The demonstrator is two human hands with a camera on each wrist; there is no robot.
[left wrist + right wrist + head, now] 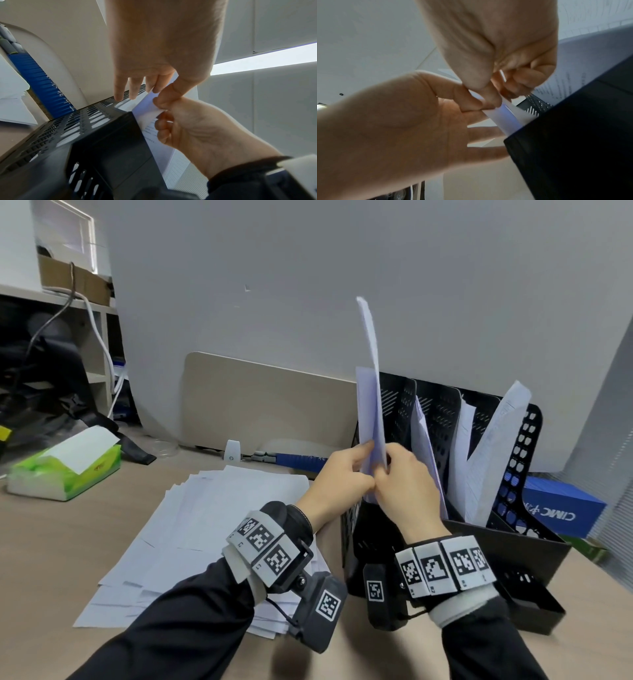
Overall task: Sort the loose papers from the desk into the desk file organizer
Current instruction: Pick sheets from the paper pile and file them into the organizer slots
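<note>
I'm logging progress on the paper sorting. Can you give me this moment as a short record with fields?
held item: upright sheets, lower edge at the organizer's leftmost slot
left hand: pinches the sheets
right hand: pinches the sheets from the other side
organizer: black, perforated dividers; papers already stand in the other slots
still to sort: loose paper pile flat on the desk, left of the organizer
nearby: tissue pack, far left; blue box behind the organizer

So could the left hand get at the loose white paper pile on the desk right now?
Probably not yet: the left hand pinches upright white sheets at the black organizer; the paper pile lies unobstructed beside it.
</note>
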